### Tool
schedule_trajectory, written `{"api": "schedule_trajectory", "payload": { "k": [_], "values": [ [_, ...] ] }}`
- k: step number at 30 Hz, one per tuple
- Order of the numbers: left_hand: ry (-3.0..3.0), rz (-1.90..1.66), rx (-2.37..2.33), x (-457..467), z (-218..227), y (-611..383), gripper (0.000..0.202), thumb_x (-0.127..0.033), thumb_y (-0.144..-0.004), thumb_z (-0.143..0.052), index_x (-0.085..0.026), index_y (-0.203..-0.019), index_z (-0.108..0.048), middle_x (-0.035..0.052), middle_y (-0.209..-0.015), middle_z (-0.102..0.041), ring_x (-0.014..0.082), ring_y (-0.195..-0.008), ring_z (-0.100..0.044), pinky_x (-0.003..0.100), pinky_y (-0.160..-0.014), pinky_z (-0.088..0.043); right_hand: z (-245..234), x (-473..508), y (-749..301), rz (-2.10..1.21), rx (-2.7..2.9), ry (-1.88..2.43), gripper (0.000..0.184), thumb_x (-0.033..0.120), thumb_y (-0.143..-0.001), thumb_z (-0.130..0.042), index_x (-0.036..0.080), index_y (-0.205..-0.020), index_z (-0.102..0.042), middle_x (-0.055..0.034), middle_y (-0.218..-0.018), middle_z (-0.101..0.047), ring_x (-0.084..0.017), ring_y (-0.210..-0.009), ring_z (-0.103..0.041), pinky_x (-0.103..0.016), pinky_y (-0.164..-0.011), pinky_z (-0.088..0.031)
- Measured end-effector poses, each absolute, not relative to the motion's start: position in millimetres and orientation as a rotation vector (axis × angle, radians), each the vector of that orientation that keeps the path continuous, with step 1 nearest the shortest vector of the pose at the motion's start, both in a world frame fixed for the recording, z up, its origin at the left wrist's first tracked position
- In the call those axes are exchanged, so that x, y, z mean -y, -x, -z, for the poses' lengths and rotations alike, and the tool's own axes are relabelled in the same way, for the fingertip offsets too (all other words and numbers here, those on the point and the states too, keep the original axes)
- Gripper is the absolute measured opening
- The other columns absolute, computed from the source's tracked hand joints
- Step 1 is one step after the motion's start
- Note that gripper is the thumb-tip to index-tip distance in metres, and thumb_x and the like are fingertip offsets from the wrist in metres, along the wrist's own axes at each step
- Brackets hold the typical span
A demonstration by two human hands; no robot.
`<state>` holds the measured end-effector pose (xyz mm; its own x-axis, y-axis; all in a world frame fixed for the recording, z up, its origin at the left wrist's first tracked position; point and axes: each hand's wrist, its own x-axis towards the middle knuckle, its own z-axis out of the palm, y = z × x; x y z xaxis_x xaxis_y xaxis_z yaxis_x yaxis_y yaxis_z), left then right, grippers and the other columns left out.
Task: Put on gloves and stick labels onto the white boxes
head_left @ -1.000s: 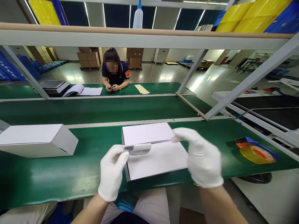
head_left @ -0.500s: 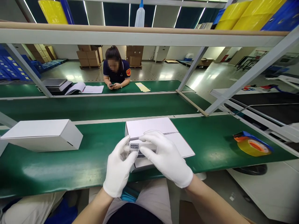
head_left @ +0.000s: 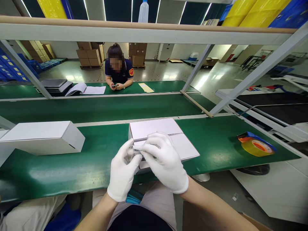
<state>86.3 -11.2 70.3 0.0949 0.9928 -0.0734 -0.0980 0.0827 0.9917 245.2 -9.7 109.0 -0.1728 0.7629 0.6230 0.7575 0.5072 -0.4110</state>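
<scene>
White cotton gloves cover both hands in the head view, which is the only view. The left hand [head_left: 123, 175] and the right hand [head_left: 166, 162] meet over a flat white box [head_left: 161, 139] lying on the green belt [head_left: 96, 160] right at the near edge. Between them they pinch a small printed label [head_left: 137, 150]: the left thumb and fingers close on its left end, the right fingertips bear on its top edge, just above or against the front of the box. Whether the label already touches the cardboard cannot be told, as the fingers hide it.

A second white box [head_left: 40, 136] stands well apart to the left on the same belt. A tape dispenser [head_left: 256, 146] with a yellow roll lies off to the right. Across the far belt a person [head_left: 117, 69] leans on both elbows, near an open booklet [head_left: 84, 89].

Gloved fingertips grip poorly, I judge, so the label could slip or land crooked, and its adhesive might catch the cotton. Leaning on the box's near edge could tip it off the belt.
</scene>
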Motion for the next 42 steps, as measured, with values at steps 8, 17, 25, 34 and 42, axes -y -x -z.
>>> {"api": "schedule_trajectory", "payload": {
  "k": [8,17,25,34,42],
  "values": [
    [-0.91,-1.13,-1.052,5,-76,-77,0.076,-0.039,-0.089,-0.074,-0.027,-0.156,-0.039,-0.0014,-0.081,-0.062,0.0091,-0.069,-0.058,0.026,-0.077,-0.054,-110,19,-256,0.21,2.026,1.149,0.041,0.016,-0.082,-0.069,0.022,-0.121,-0.057,-0.0039,-0.122,-0.065,-0.019,-0.126,-0.052,-0.041,-0.112,-0.046],
    [-1.312,-1.187,-1.21,12,-76,-60,0.069,-0.041,-0.088,-0.075,-0.031,-0.151,-0.049,0.0056,-0.113,-0.067,0.0169,-0.096,-0.066,0.035,-0.096,-0.054,-111,21,-265,-0.978,1.595,1.461,0.048,0.035,-0.089,-0.063,0.037,-0.137,-0.058,0.006,-0.096,-0.069,-0.001,-0.087,-0.065,-0.015,-0.087,-0.057],
    [-1.526,-0.946,-1.138,3,-95,-50,0.029,-0.037,-0.089,-0.073,-0.024,-0.114,-0.072,0.0021,-0.111,-0.071,0.0154,-0.099,-0.068,0.023,-0.087,-0.056,-111,23,-265,-0.832,1.732,1.472,0.056,0.036,-0.088,-0.064,0.042,-0.142,-0.053,0.0056,-0.111,-0.07,-0.005,-0.098,-0.068,-0.022,-0.092,-0.06],
    [-1.499,-0.896,-1.113,2,-96,-54,0.021,-0.033,-0.086,-0.073,-0.023,-0.104,-0.076,0.0005,-0.103,-0.073,0.0133,-0.092,-0.069,0.019,-0.081,-0.055,-110,26,-260,-0.94,1.604,1.313,0.049,0.026,-0.089,-0.065,0.044,-0.135,-0.06,0.0078,-0.091,-0.069,0.001,-0.085,-0.065,-0.011,-0.083,-0.057],
    [-1.525,-0.834,-1.164,5,-97,-52,0.015,-0.034,-0.088,-0.071,-0.021,-0.087,-0.078,0.0005,-0.084,-0.072,0.0113,-0.071,-0.064,0.02,-0.065,-0.051,-106,30,-259,-0.953,1.501,1.334,0.037,0.031,-0.084,-0.071,0.026,-0.12,-0.069,0.0039,-0.085,-0.072,-0.001,-0.076,-0.068,-0.008,-0.074,-0.059]
  ]
}}
